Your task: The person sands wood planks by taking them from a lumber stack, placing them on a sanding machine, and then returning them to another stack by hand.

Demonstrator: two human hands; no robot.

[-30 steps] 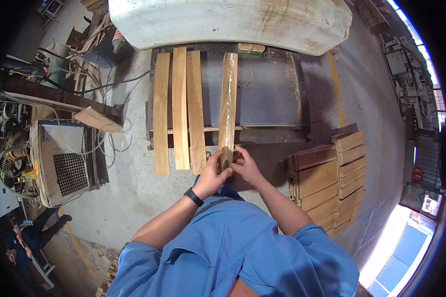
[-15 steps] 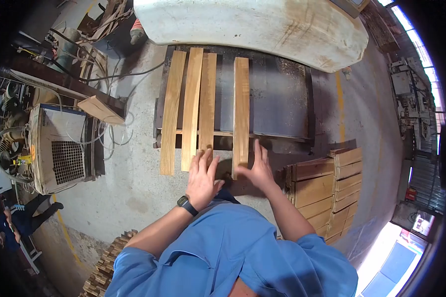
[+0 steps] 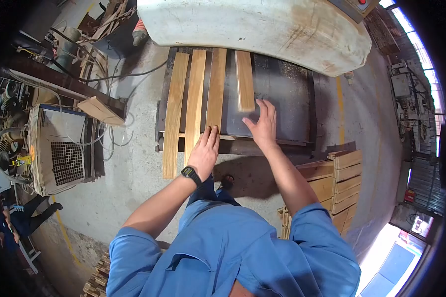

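Note:
Several wooden planks lie lengthwise on a dark machine table (image 3: 287, 119), their far ends close to a white machine cover. My left hand (image 3: 203, 154), with a black watch on its wrist, has its fingers stretched out at the near end of a plank (image 3: 216, 89). My right hand (image 3: 263, 126) is over the table, fingers spread, just beyond the near end of the rightmost plank (image 3: 245, 81) and apparently apart from it. Two longer-showing planks, the leftmost one (image 3: 175, 119) and a paler one (image 3: 195, 99), overhang the table's front edge.
The large white cover (image 3: 252, 22) spans the table's far side. Stacked boards (image 3: 344, 173) stand at right, and a wood pile (image 3: 96, 277) sits at lower left. A machine with a grille (image 3: 68, 161), hoses and a beam occupy the left. Another person (image 3: 22, 222) is at far left.
The rightmost plank has slid away from me toward the white cover, and the plank at my left hand has slid forward less far. Both hands have moved forward.

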